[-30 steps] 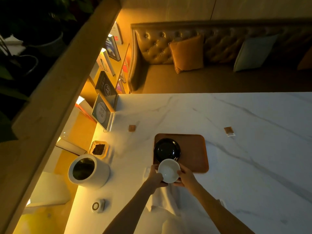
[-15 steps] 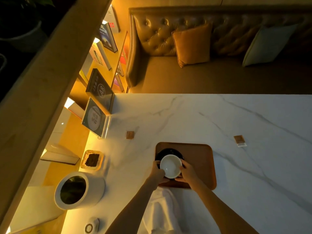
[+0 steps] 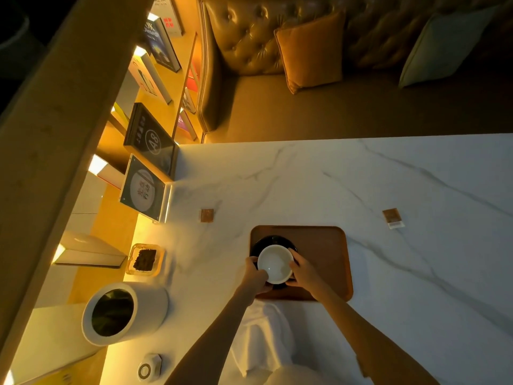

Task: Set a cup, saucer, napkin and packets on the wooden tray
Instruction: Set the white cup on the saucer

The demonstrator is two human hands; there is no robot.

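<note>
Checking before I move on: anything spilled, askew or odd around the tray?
Nothing spilled. Both hands hold the white cup over the black saucer, which sits at the wooden tray's left end, not centred.

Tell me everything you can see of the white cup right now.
The white cup is a round, glossy, ceramic-looking cup, upright and empty, with no handle showing. It sits over the black saucer on the left part of the wooden tray. The left hand and right hand grip its sides.
</note>
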